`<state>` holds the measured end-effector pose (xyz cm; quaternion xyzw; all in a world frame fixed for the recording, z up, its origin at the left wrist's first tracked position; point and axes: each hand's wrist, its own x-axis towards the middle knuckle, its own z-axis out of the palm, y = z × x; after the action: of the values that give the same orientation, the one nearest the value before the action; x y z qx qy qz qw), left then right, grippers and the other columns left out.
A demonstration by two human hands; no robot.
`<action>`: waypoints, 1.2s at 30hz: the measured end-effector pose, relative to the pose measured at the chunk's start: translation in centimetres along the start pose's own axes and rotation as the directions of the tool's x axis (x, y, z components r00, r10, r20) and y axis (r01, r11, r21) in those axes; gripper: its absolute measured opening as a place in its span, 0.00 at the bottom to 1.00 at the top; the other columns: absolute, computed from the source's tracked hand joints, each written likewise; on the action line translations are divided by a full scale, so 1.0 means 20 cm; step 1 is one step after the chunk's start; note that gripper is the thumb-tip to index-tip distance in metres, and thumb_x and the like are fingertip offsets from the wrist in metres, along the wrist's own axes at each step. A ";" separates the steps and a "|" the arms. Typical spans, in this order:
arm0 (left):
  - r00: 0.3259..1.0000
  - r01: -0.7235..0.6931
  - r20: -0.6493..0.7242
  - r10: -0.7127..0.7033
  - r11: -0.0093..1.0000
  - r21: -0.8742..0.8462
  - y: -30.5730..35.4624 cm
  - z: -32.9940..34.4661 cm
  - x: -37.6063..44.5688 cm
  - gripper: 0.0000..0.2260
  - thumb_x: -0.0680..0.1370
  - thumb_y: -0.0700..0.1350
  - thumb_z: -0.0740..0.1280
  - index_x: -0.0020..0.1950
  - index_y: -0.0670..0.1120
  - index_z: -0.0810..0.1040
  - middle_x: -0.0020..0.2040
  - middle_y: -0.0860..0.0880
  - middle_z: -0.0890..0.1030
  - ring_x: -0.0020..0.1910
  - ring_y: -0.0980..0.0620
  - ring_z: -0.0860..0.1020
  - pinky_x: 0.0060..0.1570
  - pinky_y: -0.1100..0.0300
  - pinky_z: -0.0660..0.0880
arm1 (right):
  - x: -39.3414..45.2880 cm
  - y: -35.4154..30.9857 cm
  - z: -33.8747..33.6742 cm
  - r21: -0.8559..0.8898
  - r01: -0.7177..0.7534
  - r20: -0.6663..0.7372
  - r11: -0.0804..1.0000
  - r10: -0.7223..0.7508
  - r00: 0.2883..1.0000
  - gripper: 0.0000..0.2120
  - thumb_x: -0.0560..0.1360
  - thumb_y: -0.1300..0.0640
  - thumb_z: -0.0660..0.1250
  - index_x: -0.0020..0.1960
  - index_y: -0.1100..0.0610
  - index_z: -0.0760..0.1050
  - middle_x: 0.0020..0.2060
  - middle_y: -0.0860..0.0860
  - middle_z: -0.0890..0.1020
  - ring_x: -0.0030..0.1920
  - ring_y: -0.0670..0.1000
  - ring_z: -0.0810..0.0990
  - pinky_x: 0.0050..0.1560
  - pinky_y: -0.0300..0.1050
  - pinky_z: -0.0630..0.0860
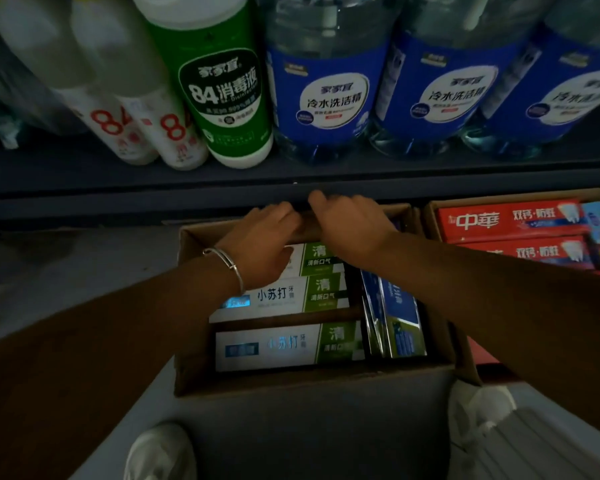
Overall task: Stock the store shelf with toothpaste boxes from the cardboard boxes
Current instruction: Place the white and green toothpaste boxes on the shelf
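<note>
Cardboard box (326, 382), brown, open-topped, on floor below shelf (187, 188): flat white-green toothpaste boxes (284, 344) inside, glossy blue packs on the right. Left hand (257, 244) and right hand (350, 220) curl over the far rim, gripping it; fingertips hidden.

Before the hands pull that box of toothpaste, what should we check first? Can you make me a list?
1. Both hands on the box: ok. The left hand and right hand both curl over the far edge of the cardboard box.
2. Box open at the top: ok.
3. Toothpaste inside: ok. White and green toothpaste boxes lie flat, with blue boxes standing on edge beside them.
4. Room next to the box: not ok. A second carton with red toothpaste boxes sits close on its right.
5. Free space on the shelf for toothpaste: cannot tell. Only bottles show on the shelf above.
</note>
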<state>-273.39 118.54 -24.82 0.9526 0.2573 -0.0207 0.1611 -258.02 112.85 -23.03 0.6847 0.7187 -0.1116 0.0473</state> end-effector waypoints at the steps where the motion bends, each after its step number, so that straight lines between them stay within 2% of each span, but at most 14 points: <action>1: 1.000 0.019 0.023 -0.019 1.000 -0.007 0.01 0.02 -0.02 0.14 0.74 0.41 0.66 0.58 0.41 0.74 0.57 0.43 0.74 0.55 0.44 0.74 0.55 0.52 0.69 | -0.01 0.00 0.02 -0.017 0.029 -0.013 0.999 -0.030 0.999 0.17 0.78 0.60 0.60 0.65 0.59 0.62 0.57 0.56 0.77 0.52 0.57 0.79 0.42 0.46 0.70; 2: 0.999 0.027 0.040 -0.027 1.000 -0.013 0.02 0.04 -0.04 0.14 0.75 0.42 0.66 0.60 0.43 0.73 0.59 0.46 0.73 0.57 0.48 0.73 0.57 0.56 0.68 | -0.03 0.01 0.05 -0.031 0.075 0.019 0.997 -0.075 0.997 0.17 0.78 0.60 0.60 0.66 0.59 0.63 0.58 0.56 0.76 0.53 0.55 0.78 0.45 0.45 0.72; 4: 0.993 0.042 0.114 -0.042 0.999 0.001 0.03 0.08 -0.07 0.14 0.76 0.45 0.65 0.62 0.48 0.72 0.61 0.51 0.71 0.58 0.53 0.71 0.58 0.62 0.67 | -0.06 0.01 0.13 -0.057 0.162 0.178 0.985 -0.149 0.973 0.16 0.78 0.60 0.61 0.65 0.59 0.66 0.60 0.56 0.75 0.57 0.54 0.76 0.54 0.45 0.75; 6: 0.975 0.053 0.217 -0.058 0.998 0.031 0.04 0.13 -0.08 0.16 0.77 0.47 0.64 0.64 0.49 0.70 0.62 0.51 0.70 0.59 0.53 0.70 0.58 0.62 0.67 | -0.05 0.00 0.21 -0.039 0.149 0.299 0.988 -0.131 0.945 0.17 0.77 0.60 0.62 0.65 0.60 0.68 0.61 0.57 0.73 0.62 0.54 0.73 0.60 0.47 0.73; 10: 0.935 0.108 0.332 -0.128 0.991 0.078 0.03 0.18 -0.08 0.20 0.76 0.50 0.66 0.67 0.49 0.67 0.65 0.49 0.68 0.63 0.50 0.68 0.62 0.57 0.67 | 0.01 -0.03 0.27 0.023 0.042 0.279 0.999 -0.047 0.959 0.19 0.77 0.59 0.62 0.67 0.61 0.66 0.64 0.58 0.71 0.65 0.56 0.68 0.63 0.50 0.69; 17: 0.917 0.156 0.355 -0.182 0.983 0.100 -0.01 0.19 -0.08 0.23 0.76 0.47 0.67 0.69 0.49 0.65 0.66 0.48 0.67 0.64 0.49 0.68 0.63 0.56 0.68 | 0.01 -0.08 0.33 -0.037 -0.057 0.282 0.998 0.065 0.957 0.22 0.76 0.56 0.64 0.68 0.61 0.66 0.66 0.58 0.67 0.67 0.56 0.64 0.65 0.50 0.67; 20: 0.908 0.168 0.375 -0.188 0.982 0.084 -0.03 0.19 -0.09 0.23 0.76 0.46 0.67 0.70 0.49 0.65 0.66 0.49 0.67 0.65 0.49 0.68 0.63 0.56 0.67 | 0.02 -0.08 0.34 -0.092 -0.073 0.282 0.993 0.097 0.955 0.20 0.76 0.54 0.66 0.66 0.58 0.70 0.65 0.57 0.68 0.67 0.56 0.65 0.67 0.51 0.63; 23: 0.897 0.178 0.399 -0.190 0.982 0.069 -0.03 0.20 -0.10 0.22 0.76 0.46 0.66 0.70 0.49 0.66 0.67 0.49 0.68 0.65 0.49 0.68 0.64 0.56 0.67 | 0.03 -0.09 0.32 -0.103 -0.092 0.297 0.990 0.119 0.947 0.20 0.76 0.54 0.65 0.66 0.58 0.69 0.64 0.57 0.69 0.65 0.56 0.67 0.66 0.51 0.65; 28: 0.892 0.168 0.418 -0.169 0.985 0.039 -0.03 0.21 -0.09 0.21 0.77 0.44 0.66 0.69 0.48 0.68 0.67 0.49 0.69 0.65 0.50 0.70 0.65 0.56 0.67 | 0.04 -0.11 0.32 0.037 -0.132 0.335 0.991 0.112 0.936 0.20 0.76 0.60 0.64 0.66 0.60 0.64 0.60 0.59 0.74 0.60 0.58 0.74 0.60 0.51 0.70; 33: 0.885 0.180 0.434 -0.171 0.983 0.019 -0.02 0.21 -0.09 0.20 0.76 0.44 0.67 0.68 0.48 0.70 0.66 0.49 0.71 0.64 0.51 0.71 0.64 0.58 0.68 | 0.06 -0.10 0.31 -0.045 -0.092 0.347 0.995 0.102 0.932 0.21 0.75 0.56 0.67 0.66 0.59 0.68 0.63 0.58 0.71 0.64 0.57 0.69 0.65 0.52 0.67; 36: 0.881 0.187 0.442 -0.169 0.982 0.002 -0.01 0.19 -0.08 0.19 0.76 0.43 0.67 0.67 0.47 0.72 0.65 0.49 0.74 0.61 0.51 0.73 0.62 0.59 0.70 | 0.07 -0.11 0.28 0.011 -0.125 0.376 0.992 0.112 0.920 0.20 0.74 0.57 0.67 0.65 0.60 0.69 0.61 0.58 0.73 0.62 0.56 0.72 0.63 0.51 0.69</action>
<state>-274.82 116.69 -28.36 0.8919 0.3010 -0.2449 0.2321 -260.71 112.88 -28.50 0.6939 0.6516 -0.2495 0.1784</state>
